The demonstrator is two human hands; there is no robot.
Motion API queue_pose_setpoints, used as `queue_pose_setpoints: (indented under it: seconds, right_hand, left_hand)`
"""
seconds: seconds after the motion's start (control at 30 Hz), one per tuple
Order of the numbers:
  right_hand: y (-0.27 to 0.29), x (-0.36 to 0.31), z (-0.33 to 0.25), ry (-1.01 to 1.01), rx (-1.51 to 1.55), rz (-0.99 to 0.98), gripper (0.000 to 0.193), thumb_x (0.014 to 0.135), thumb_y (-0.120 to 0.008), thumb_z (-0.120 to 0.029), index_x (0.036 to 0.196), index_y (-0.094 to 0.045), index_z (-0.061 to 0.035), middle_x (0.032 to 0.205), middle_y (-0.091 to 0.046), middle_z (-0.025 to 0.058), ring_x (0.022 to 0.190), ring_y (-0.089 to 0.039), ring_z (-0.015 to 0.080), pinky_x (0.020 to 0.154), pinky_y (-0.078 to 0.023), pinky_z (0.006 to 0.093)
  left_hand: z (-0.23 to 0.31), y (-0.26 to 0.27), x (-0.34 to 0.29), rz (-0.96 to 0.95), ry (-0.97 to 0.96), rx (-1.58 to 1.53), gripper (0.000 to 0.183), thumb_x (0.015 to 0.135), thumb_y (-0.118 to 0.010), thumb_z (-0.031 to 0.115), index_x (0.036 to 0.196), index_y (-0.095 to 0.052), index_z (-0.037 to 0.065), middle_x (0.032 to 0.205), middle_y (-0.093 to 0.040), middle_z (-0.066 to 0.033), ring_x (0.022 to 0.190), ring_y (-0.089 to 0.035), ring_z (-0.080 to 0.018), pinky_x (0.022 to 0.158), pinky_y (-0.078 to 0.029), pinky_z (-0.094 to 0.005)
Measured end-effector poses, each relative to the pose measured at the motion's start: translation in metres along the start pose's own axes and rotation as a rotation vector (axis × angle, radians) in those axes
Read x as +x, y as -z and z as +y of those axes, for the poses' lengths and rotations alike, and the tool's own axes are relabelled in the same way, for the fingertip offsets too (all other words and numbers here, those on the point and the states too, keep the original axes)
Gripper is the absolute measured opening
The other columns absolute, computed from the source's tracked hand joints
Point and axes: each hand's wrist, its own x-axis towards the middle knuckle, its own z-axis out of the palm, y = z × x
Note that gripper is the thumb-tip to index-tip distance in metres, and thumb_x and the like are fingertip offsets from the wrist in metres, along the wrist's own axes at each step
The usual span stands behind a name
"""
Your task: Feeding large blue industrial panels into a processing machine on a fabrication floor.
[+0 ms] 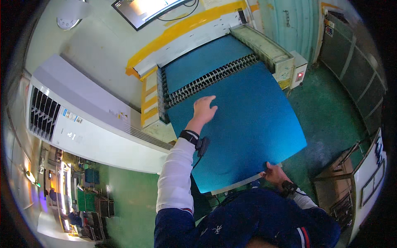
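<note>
A large blue sheet [244, 120] lies in front of me, its far edge against a row of dark toothed rollers [213, 80]. My left hand [204, 109] is over the sheet's left part, close to the rollers, with thumb and fingers apart and nothing in them. Whether its fingers touch the surface I cannot tell. At the near edge, right of the middle, my right hand [274, 173] grips the sheet, thumb on top and the other fingers hidden. Beyond the rollers a second blue surface [202, 62] shows.
Yellow-marked side housings [151, 101] flank the rollers. A box with a red switch [299, 76] stands at the right. To the left is a tall white air conditioner [99, 124]. A screen [144, 10] hangs above, and a cart with a white panel [368, 182] stands at lower right.
</note>
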Motion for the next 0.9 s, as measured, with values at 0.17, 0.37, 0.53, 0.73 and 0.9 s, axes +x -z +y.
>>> queue_pose_setpoints:
  seconds: [0.17, 0.37, 0.53, 0.73, 0.9]
  right_hand:
    - [-0.035, 0.008, -0.013, 0.054, 0.097, 0.089, 0.019, 0.086, -0.062, -0.023, 0.088, -0.055, -0.0049, 0.083, -0.054, 0.0066, 0.067, -0.052, 0.0242, 0.063, -0.047, 0.0399]
    - [-0.078, 0.002, -0.032, 0.090, 0.132, 0.136, 0.016, 0.085, -0.063, -0.019, 0.084, -0.055, -0.0053, 0.077, -0.053, 0.0060, 0.065, -0.053, 0.0233, 0.060, -0.048, 0.0394]
    - [-0.092, 0.018, -0.044, 0.127, 0.032, 0.163, 0.014, 0.084, -0.064, -0.016, 0.088, -0.055, -0.0060, 0.078, -0.054, 0.0065, 0.066, -0.055, 0.0241, 0.059, -0.048, 0.0399]
    - [-0.124, 0.027, -0.046, 0.129, -0.072, 0.135, 0.016, 0.083, -0.065, -0.016, 0.089, -0.055, -0.0052, 0.082, -0.057, 0.0080, 0.069, -0.057, 0.0247, 0.059, -0.049, 0.0407]
    - [-0.137, 0.042, -0.041, 0.084, -0.137, 0.152, 0.016, 0.083, -0.063, -0.017, 0.090, -0.056, -0.0053, 0.083, -0.059, 0.0084, 0.070, -0.057, 0.0254, 0.059, -0.048, 0.0408]
  left_hand:
    - [0.006, -0.001, -0.062, 0.013, -0.102, -0.056, 0.041, 0.075, -0.066, 0.020, 0.114, -0.058, 0.011, 0.114, -0.059, -0.0133, 0.108, -0.053, -0.0318, 0.093, -0.039, -0.0431]
    - [-0.019, 0.006, -0.159, 0.018, 0.052, -0.182, 0.040, 0.077, -0.065, 0.021, 0.114, -0.057, 0.010, 0.117, -0.056, -0.0124, 0.110, -0.050, -0.0321, 0.096, -0.035, -0.0431]
    - [-0.036, 0.010, -0.253, 0.306, 0.382, -0.117, 0.040, 0.076, -0.066, 0.015, 0.113, -0.057, 0.003, 0.115, -0.055, -0.0175, 0.108, -0.051, -0.0328, 0.092, -0.040, -0.0411]
    - [-0.042, -0.004, -0.339, 0.636, 0.843, -0.661, 0.033, 0.086, -0.061, 0.017, 0.111, -0.056, -0.003, 0.102, -0.061, -0.0121, 0.088, -0.060, -0.0208, 0.077, -0.048, -0.0291]
    - [-0.029, -0.027, -0.381, 0.667, 1.055, -1.026, 0.031, 0.089, -0.057, 0.022, 0.108, -0.058, -0.003, 0.093, -0.063, -0.0087, 0.077, -0.060, -0.0125, 0.068, -0.049, -0.0251]
